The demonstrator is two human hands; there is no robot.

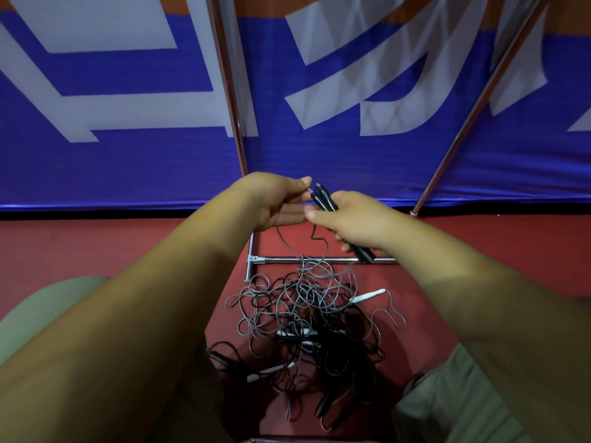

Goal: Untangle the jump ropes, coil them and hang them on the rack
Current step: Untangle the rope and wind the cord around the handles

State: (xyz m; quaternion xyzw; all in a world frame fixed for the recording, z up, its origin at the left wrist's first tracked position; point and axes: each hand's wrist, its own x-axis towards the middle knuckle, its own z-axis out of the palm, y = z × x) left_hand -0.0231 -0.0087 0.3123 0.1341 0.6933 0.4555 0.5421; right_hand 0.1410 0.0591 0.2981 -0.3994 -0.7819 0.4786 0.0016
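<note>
Right hand (pixel 358 223) fingers clamping black handles (pixel 324 199); left hand (pixel 275 199) pinching cord (pixel 309 189). Rope tangle (pixel 307 321) lying at 6 o'clock, overlapping rack bar (pixel 281 259).

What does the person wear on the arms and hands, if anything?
No glove, ring or watch shows on the left hand or the right hand. The left forearm and right forearm are bare to the picture's edge; no sleeve in view.

We see thin grey and black jump ropes (pixel 307 321) tangled on the red floor (pixel 96 244), two black plastic handles (pixel 324 199) raised above, the chrome tube rack (pixel 281 259) just behind.
</note>
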